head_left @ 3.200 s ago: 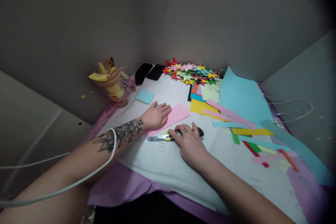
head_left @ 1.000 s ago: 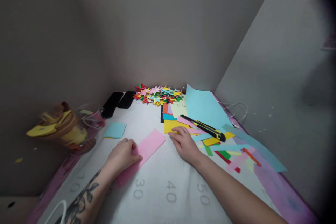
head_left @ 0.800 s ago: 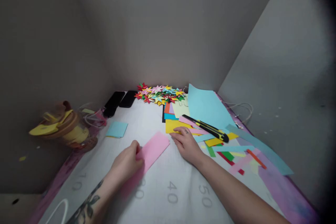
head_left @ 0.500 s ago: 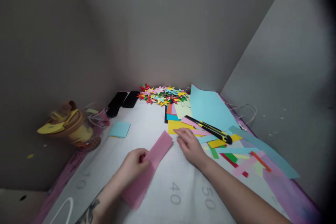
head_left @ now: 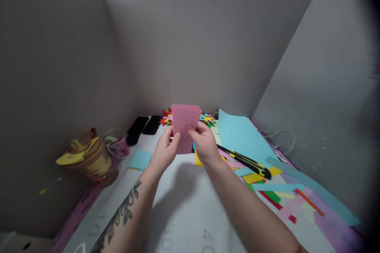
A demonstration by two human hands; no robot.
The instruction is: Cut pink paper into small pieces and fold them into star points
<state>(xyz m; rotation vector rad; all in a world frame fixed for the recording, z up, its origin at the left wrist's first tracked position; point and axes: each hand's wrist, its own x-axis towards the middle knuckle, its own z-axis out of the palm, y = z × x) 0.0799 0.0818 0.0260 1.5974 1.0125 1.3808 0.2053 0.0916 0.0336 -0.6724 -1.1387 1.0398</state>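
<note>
A small stack of pink paper [head_left: 185,116] is held upright above the white mat, its sheets slightly fanned at the right edge. My left hand [head_left: 166,145] grips its left edge, thumb in front. On the right side my right hand [head_left: 204,142] pinches it too, thumb pressed on the front face. Behind the paper, partly hidden, lies a pile of folded paper stars [head_left: 208,119] in many colours. A black and yellow utility knife [head_left: 246,163] rests on paper strips to the right of my right hand.
Two black phones [head_left: 152,125] and light blue paper squares [head_left: 140,160] lie left. A brown cup [head_left: 96,162] with yellow scraps hangs at the left wall. Right are a large light blue sheet [head_left: 245,138] and coloured strips [head_left: 279,195]. Grey partitions [head_left: 190,47] enclose the mat.
The pink paper has been lifted off the mat and turned upright. My right hand, formerly apart near the yellow paper, now grips it beside my left. The view has tilted up.
</note>
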